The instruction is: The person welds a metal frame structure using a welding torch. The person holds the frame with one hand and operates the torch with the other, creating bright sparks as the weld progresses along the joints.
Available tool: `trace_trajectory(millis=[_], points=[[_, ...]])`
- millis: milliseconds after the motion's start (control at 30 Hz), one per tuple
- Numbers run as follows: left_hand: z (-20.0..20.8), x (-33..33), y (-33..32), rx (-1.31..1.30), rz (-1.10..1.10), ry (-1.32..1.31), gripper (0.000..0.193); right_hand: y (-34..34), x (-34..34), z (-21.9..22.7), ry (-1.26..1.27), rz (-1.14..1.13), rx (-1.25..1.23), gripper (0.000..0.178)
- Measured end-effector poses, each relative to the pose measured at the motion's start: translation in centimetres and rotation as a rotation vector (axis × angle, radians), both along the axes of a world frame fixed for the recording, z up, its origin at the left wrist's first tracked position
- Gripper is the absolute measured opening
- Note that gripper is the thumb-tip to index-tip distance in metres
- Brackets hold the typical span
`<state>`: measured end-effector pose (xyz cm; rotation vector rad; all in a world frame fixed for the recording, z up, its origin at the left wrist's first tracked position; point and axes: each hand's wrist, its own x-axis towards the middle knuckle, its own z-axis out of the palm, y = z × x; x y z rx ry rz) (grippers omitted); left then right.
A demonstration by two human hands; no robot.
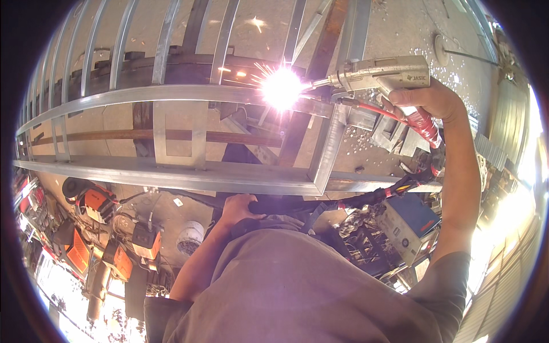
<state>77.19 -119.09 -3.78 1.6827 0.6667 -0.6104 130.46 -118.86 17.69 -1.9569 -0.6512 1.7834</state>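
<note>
In my right hand (pixel 426 102) is a pale welding gun (pixel 380 74), my fingers wrapped round its grip. Its nozzle points left at a metal gate frame (pixel 240 178), where a blinding white-purple glare (pixel 282 88) throws sparks over the curved rail (pixel 143 93). The exact spot under the nozzle is hidden by the glare. A red-wrapped cable (pixel 422 127) runs down from the grip. My left hand (pixel 237 208) rests low by my dark-trousered leg, below the frame's near bar, thumb apart from the fingers and nothing visible in it.
A thick black hose (pixel 372 197) crosses in front of me from the right. Orange and black machines (pixel 94 200) and a white bucket (pixel 190 237) stand at left. A blue-topped box (pixel 409 220) is at right. Dark steel beams (pixel 326 43) lie beneath the frame.
</note>
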Motion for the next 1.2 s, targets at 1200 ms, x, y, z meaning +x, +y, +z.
trace_trajectory(millis=[1200], points=[[11.0,-3.7,16.0,0.725,0.275,-0.509,0.012,-10.7,-31.8,0.0,-0.771,-0.786,0.416,0.074]])
